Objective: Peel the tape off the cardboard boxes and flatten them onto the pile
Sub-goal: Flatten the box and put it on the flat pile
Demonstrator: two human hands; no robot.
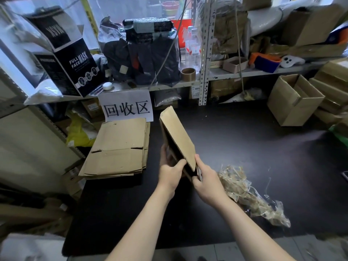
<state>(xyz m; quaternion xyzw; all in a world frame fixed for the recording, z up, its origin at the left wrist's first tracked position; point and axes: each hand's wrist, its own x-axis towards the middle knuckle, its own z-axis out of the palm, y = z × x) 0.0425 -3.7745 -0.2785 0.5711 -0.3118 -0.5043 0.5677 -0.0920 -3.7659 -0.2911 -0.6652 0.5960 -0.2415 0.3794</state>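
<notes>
A partly collapsed cardboard box [177, 136] of plain brown corrugated board is held edge-up above the matt black worktop [244, 147], tilted so that its smooth broad face is turned to the right. Its near lower corner is gripped from both sides: the left hand [172, 171] is closed on the left edge with the thumb pressed over the board, and the right hand [206, 178] is closed on the right edge just beside it. The far corner of the box is raised toward the shelf.

To the left, well apart from the box, the pile [117, 149] of flattened boxes is laid flat at the worktop's left edge; its layered edges are uneven and two flap slits are seen on the top sheet. Behind the pile a white paper sign [127, 106] is hung from the shelf edge, printed with "回收区" in black. To the right of the right wrist a crumpled heap of clear peeled tape [248, 194] is spread, glossy and wrinkled, flecked with brown paper fibre.

A wide stretch of bare worktop is left open between the held box and an upright open carton [295, 102] at the far right. On the shelf at left, a black box [75, 66] is marked "FULL FACE MASK" in white. A cardboard tape core [188, 74] is stood on the shelf.
</notes>
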